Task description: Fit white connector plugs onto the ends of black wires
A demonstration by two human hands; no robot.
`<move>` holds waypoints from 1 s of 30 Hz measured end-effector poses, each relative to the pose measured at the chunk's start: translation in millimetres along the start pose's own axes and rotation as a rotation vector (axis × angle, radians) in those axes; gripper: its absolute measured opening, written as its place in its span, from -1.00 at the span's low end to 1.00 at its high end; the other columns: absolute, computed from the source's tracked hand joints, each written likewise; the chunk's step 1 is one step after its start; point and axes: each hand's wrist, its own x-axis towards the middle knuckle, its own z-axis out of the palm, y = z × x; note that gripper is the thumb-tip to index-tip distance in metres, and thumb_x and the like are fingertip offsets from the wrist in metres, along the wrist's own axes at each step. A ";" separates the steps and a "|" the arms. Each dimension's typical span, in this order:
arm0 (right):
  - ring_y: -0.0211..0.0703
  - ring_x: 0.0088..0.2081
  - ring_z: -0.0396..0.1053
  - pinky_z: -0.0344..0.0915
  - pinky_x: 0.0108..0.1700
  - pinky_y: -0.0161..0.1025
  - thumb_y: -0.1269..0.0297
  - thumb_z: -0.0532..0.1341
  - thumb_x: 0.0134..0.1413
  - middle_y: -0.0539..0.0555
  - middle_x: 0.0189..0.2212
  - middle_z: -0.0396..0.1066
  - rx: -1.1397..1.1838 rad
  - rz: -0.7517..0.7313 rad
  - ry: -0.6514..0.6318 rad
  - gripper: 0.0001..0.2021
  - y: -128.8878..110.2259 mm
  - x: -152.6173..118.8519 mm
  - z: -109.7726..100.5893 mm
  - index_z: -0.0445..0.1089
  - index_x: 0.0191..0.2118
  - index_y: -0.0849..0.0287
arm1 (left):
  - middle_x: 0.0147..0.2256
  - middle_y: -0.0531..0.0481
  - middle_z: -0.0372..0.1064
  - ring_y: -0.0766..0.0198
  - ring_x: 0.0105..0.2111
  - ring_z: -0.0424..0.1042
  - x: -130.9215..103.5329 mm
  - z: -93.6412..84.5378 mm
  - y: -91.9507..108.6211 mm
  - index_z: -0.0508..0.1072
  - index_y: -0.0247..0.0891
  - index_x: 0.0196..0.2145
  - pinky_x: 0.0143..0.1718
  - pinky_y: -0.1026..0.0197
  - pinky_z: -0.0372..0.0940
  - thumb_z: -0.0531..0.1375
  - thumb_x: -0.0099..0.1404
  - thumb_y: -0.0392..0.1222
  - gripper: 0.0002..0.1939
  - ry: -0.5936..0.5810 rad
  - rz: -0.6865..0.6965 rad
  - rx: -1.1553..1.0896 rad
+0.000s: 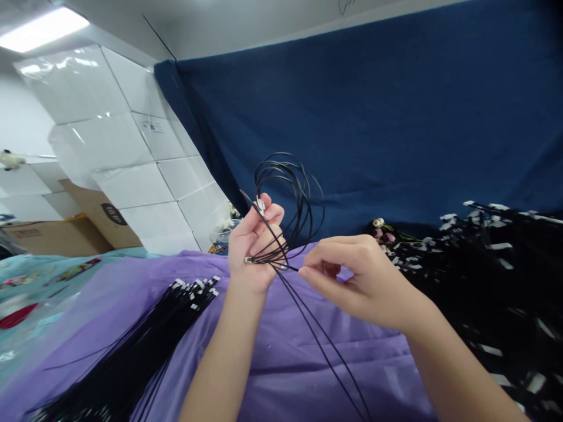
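Observation:
A coil of thin black cable (303, 202) loops above and across my left hand (259, 246), whose fingers are curled round part of it. One small white connector (260, 206) shows at those fingertips, and another (248, 259) lies against the palm. My right hand (352, 272), just to the right, pinches a strand of the same cable between thumb and forefinger. Two strands hang from the coil toward the bottom edge. Left of my left forearm, a bundle of black cables (132, 346) with white ends rests on the purple cloth (299, 351).
A large heap of black cables (461, 293) with white ends fills the right side. Artificial flowers (382, 231) lie beside it. White boxes (105, 140) and a brown carton (94, 217) stand at the left. A dark blue curtain (373, 117) hangs behind.

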 end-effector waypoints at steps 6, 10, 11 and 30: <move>-0.45 -0.51 0.20 0.11 -0.44 -0.42 0.42 0.18 0.14 -0.10 -0.55 0.32 -0.020 0.025 0.012 -0.87 2.7 -0.4 -0.2 0.36 -0.43 0.23 | -0.43 0.13 0.18 0.67 -0.81 -0.19 0.1 1.6 -5.6 0.37 -0.36 -0.22 -0.85 0.51 -0.08 -0.11 0.45 -0.21 -0.70 -0.012 -0.068 -0.023; -0.41 -0.48 0.21 0.11 -0.41 -0.39 0.36 0.15 0.21 -0.08 -0.48 0.34 -0.060 0.065 0.008 -0.88 4.5 -0.7 -0.8 0.40 -0.33 0.22 | -0.44 0.13 0.17 0.68 -0.81 -0.25 0.3 2.7 -8.3 0.36 -0.36 -0.24 -0.85 0.53 -0.07 -0.10 0.44 -0.22 -0.72 -0.003 -0.083 0.004; -0.40 -0.47 0.21 0.11 -0.40 -0.38 0.35 0.14 0.23 -0.07 -0.46 0.35 -0.088 0.071 0.012 -0.87 5.1 -0.6 -0.8 0.41 -0.31 0.22 | -0.44 0.13 0.17 0.69 -0.81 -0.26 0.8 2.6 -8.6 0.36 -0.36 -0.25 -0.85 0.53 -0.07 -0.11 0.44 -0.22 -0.72 0.003 -0.083 0.014; -0.29 -0.56 0.15 -0.17 -0.53 -0.30 0.07 0.23 0.11 -0.07 -0.57 0.32 -0.911 0.331 0.366 -0.76 16.9 -1.7 -6.0 0.41 -0.46 0.10 | -0.46 0.11 0.16 0.63 -0.78 -0.14 -0.7 3.2 3.3 0.38 -0.34 -0.26 -0.80 0.49 -0.02 -0.11 0.44 -0.24 -0.71 0.104 0.009 0.163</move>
